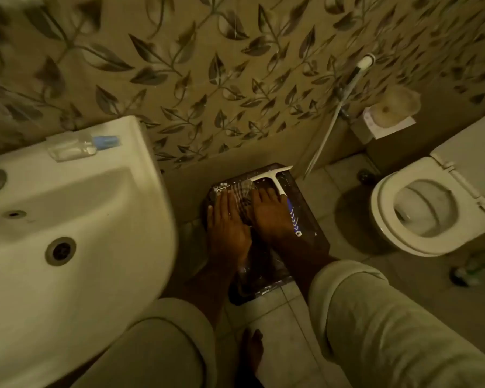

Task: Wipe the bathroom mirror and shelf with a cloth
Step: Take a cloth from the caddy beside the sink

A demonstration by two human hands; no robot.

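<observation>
Both my hands reach down to a dark, paint-flecked stool on the floor by the wall. A checked cloth lies crumpled on its top. My left hand rests flat on the cloth's left side with its fingers stretched out. My right hand lies flat on the cloth's right side, its fingertips near the white head of a squeegee. The squeegee's blue handle runs along the right of that hand. Neither hand is closed around anything. No mirror or shelf is in view.
A white washbasin fills the left, with a clear blue-capped bottle on its rim. An open toilet stands at the right, with a spray hose and a paper roll on the leaf-patterned wall. My bare foot is on the floor tiles.
</observation>
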